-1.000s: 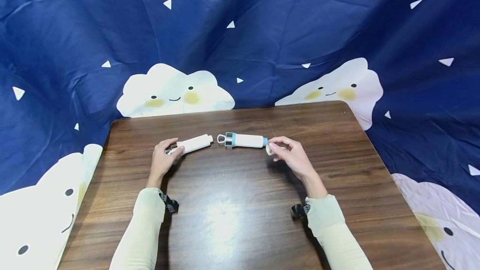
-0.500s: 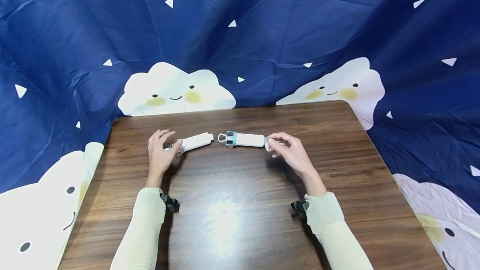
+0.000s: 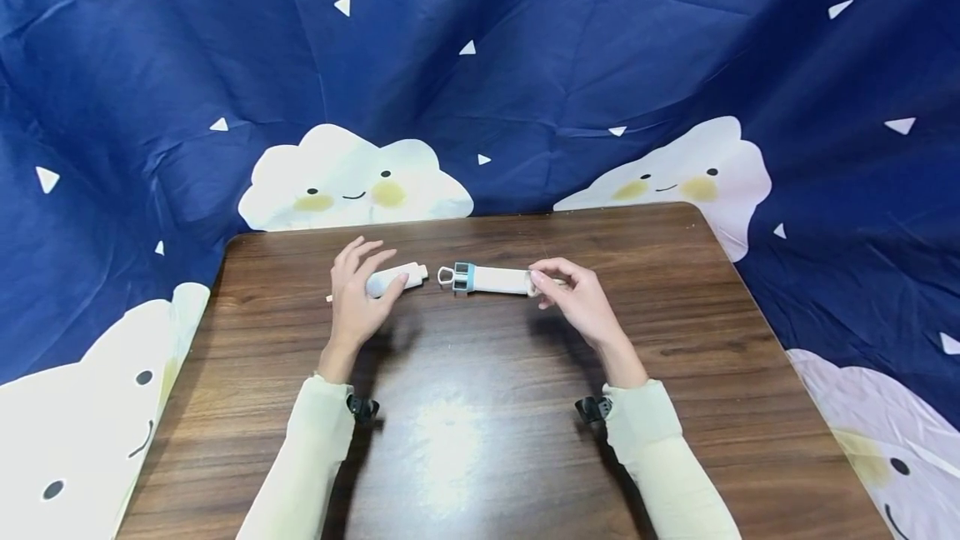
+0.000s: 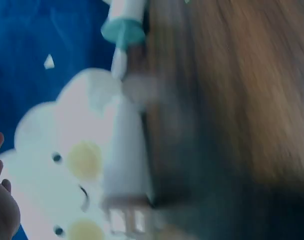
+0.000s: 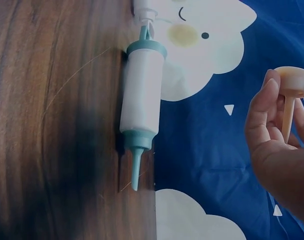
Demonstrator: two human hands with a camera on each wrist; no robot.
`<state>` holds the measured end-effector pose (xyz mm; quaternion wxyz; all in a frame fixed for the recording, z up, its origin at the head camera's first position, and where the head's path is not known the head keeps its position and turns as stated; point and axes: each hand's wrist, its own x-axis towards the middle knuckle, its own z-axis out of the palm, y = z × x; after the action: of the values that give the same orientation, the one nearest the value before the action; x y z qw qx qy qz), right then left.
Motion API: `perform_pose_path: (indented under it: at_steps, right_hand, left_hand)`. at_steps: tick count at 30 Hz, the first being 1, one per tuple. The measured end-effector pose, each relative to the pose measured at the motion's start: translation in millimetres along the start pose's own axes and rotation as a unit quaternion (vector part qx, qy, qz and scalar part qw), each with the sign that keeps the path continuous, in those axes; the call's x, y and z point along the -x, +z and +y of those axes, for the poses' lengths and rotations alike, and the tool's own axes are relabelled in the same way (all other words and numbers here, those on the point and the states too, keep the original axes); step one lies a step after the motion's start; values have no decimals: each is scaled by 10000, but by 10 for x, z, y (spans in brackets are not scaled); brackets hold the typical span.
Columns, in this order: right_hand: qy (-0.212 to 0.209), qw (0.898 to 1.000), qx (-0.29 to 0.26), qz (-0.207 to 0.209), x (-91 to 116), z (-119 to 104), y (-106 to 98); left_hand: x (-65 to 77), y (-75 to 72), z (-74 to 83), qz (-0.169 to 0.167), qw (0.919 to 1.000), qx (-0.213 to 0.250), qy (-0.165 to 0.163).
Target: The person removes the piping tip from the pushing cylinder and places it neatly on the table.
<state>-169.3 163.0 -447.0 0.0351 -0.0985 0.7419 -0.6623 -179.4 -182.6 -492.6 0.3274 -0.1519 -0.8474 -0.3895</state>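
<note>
My left hand (image 3: pixel 360 286) hovers over a white tube (image 3: pixel 411 275), fingers straight and spread, hiding part of it. In the left wrist view, that tube (image 4: pixel 126 155) is blurred, with the hand (image 4: pixel 3 207) apart from it at the left edge. Just right of it lies a white syringe-like barrel (image 3: pixel 498 280) with blue-green ends and a white loop. The right wrist view shows its tapered nozzle (image 5: pixel 136 167). My right hand (image 3: pixel 581 300) is by the barrel's right end. Its thumb and fingers pinch a cream mushroom-shaped piece (image 5: pixel 293 80) with a thin stem.
Both tubes lie almost end to end on a brown wood-grain table (image 3: pixel 465 365), toward its far side. A dark blue cloth (image 3: pixel 510 40) with smiling clouds and white triangles hangs behind and beside the table. Black wrist cameras (image 3: pixel 592 409) sit at both cuffs.
My left hand has let go of the white tube's left end, spread its fingers and moved right above it. The right hand, still holding the cream piece, has shifted slightly left.
</note>
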Motion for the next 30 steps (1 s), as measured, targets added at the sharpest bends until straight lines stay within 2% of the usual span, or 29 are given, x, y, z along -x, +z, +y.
perform_pose_path:
  at_steps: [3, 6, 10, 12, 18, 26, 30]
  right_hand:
    - [-70, 10000, 52, 21, -7, -33, 28]
    - [-108, 9998, 131, 43, -23, -70, 57]
    - [-161, 9998, 128, 48, -58, -90, 101]
    - [-194, 9998, 97, 34, -70, -96, 124]
    - [-185, 9998, 104, 11, -68, -130, 189]
    - [-240, 9997, 72, -80, -80, -154, 301]
    - [-311, 9994, -44, -123, -80, -167, 345]
  left_hand:
    - [-35, 34, 201, -273, 9990, 341, 29]
    - [-64, 59, 385, -672, 9953, 672, -156]
    - [-107, 108, 544, -1205, 9856, 1086, -480]
    - [-122, 139, 597, -1367, 9802, 1338, -513]
    - [-127, 233, 780, -1414, 9693, 1965, -420]
    - [-123, 415, 992, -1386, 9652, 2205, -239]
    - [-132, 473, 1068, -1441, 9614, 2324, -296]
